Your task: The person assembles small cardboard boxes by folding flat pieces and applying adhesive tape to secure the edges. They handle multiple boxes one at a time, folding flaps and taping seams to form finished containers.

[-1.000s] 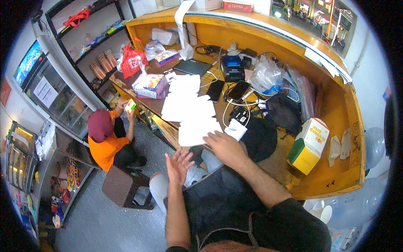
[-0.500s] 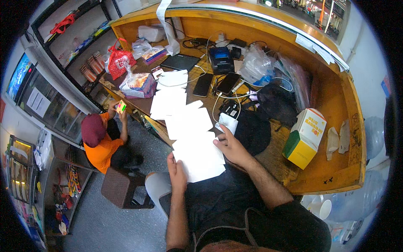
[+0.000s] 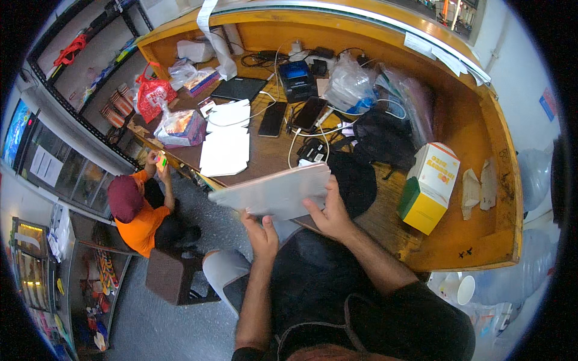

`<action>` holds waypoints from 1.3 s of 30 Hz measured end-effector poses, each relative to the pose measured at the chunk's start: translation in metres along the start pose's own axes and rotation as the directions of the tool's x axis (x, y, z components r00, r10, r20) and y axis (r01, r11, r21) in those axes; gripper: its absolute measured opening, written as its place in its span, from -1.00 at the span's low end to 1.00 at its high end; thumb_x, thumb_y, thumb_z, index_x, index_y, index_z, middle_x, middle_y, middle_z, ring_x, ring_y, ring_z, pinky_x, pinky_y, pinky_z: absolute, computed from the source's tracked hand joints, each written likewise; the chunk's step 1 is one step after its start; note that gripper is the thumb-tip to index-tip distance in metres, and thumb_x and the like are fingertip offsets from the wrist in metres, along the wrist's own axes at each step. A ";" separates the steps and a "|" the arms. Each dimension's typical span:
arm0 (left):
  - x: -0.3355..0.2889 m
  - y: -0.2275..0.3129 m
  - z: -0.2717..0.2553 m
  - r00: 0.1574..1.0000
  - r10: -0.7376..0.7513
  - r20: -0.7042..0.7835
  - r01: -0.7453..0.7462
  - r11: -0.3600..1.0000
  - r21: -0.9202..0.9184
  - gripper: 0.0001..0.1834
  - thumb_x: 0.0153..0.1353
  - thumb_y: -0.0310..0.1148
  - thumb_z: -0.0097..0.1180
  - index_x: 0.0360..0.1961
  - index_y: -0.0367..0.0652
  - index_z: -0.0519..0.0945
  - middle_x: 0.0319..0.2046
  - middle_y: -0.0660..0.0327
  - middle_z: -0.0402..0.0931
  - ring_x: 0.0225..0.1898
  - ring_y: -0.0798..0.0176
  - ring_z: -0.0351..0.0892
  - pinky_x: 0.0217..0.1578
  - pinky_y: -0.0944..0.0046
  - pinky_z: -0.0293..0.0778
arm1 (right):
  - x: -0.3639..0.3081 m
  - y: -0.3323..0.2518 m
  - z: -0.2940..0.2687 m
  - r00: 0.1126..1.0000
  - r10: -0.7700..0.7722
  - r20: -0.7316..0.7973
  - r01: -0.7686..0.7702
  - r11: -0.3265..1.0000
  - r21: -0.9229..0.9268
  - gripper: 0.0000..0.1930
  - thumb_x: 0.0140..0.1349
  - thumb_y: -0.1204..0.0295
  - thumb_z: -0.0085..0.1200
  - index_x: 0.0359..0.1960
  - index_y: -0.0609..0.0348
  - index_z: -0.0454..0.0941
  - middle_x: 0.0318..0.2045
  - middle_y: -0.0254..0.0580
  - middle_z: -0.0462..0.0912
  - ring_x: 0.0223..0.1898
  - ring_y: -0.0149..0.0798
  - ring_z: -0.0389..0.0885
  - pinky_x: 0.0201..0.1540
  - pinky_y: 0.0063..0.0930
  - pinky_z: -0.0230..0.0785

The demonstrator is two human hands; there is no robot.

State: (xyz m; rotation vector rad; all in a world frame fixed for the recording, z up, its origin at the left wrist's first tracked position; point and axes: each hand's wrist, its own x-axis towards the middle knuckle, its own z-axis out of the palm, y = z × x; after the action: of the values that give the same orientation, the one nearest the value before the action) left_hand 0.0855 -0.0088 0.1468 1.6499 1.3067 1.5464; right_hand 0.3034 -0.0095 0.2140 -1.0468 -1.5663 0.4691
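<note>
Both hands hold a flat white stack of sheets or unfolded card blanks (image 3: 274, 194), tilted so its lower edge faces me. My left hand (image 3: 261, 237) grips that edge near its middle, thumb in front. At the right end my right hand (image 3: 331, 212) closes on the stack, thumb on the near face. Beyond it, a white cut-out card blank (image 3: 224, 151) lies on the wooden desk (image 3: 259, 157), with more white pieces (image 3: 232, 111) behind it.
Two black phones (image 3: 273, 119) (image 3: 310, 113), white cables and a small black printer (image 3: 296, 81) crowd the desk. A yellow-white-green box (image 3: 428, 186) stands right, a black cap (image 3: 352, 188) nearer. A person in orange (image 3: 143, 222) crouches at left beside a brown stool (image 3: 171, 274).
The white pieces that lay spread and overlapping before me are now one stack, tipped up on its edge. My right hand has come from pointing fingers to gripping its right end.
</note>
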 end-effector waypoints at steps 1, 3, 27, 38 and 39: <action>-0.001 -0.004 0.005 1.000 0.020 0.000 -0.020 1.000 0.019 -0.42 0.63 -0.20 0.00 0.36 -0.46 0.15 0.21 -0.18 0.35 0.27 -0.07 0.40 0.38 -0.12 0.25 | -0.002 0.007 -0.001 1.000 0.009 0.001 -0.009 0.999 -0.032 -0.51 0.52 0.38 0.20 0.32 0.30 0.27 0.16 0.18 0.48 0.19 0.04 0.55 0.30 -0.09 0.39; 0.002 -0.001 0.015 0.997 0.072 -0.003 -0.072 0.997 -0.013 -0.51 0.63 -0.28 -0.02 0.33 -0.44 0.19 0.21 -0.17 0.34 0.26 -0.05 0.42 0.36 -0.10 0.30 | -0.008 0.014 -0.004 0.991 0.131 0.030 -0.131 0.991 -0.014 -0.53 0.54 0.42 0.16 0.32 0.28 0.22 0.17 0.11 0.46 0.24 -0.07 0.51 0.33 -0.11 0.36; -0.005 0.023 -0.028 0.924 -0.347 -0.161 0.278 0.899 -0.339 -0.52 0.62 -0.30 0.09 0.37 -0.44 0.38 0.16 -0.06 0.62 0.14 0.18 0.63 0.19 0.14 0.52 | 0.050 0.006 -0.027 0.987 0.143 0.078 -0.123 0.969 -0.217 -0.48 0.46 0.30 0.24 0.39 0.16 0.47 0.16 0.07 0.58 0.19 0.10 0.58 0.30 -0.06 0.42; -0.003 0.028 -0.049 0.914 -0.393 -0.103 0.354 0.894 -0.275 -0.57 0.65 -0.21 0.06 0.24 -0.43 0.49 0.02 0.04 0.66 0.01 0.26 0.63 0.06 0.19 0.54 | 0.063 0.061 -0.040 0.991 0.127 0.034 -0.108 0.934 -0.340 -0.74 0.26 0.71 0.18 -0.09 0.18 0.78 -0.12 0.06 0.67 -0.01 0.12 0.70 0.11 -0.15 0.55; -0.002 0.027 -0.049 0.919 -0.385 -0.087 0.352 0.899 -0.261 -0.56 0.65 -0.21 0.05 0.25 -0.43 0.50 0.02 0.03 0.66 0.01 0.25 0.63 0.05 0.19 0.54 | 0.069 0.052 -0.052 0.994 0.056 -0.094 -0.092 0.895 -0.437 -0.76 0.29 0.72 0.17 -0.10 0.21 0.78 -0.11 0.03 0.68 -0.02 0.09 0.71 0.09 -0.15 0.56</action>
State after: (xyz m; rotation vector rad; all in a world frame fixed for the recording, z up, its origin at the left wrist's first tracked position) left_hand 0.0468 -0.0324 0.1799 1.0863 1.3481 1.5302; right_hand 0.3733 0.0615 0.2282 -1.4572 -1.6030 0.1155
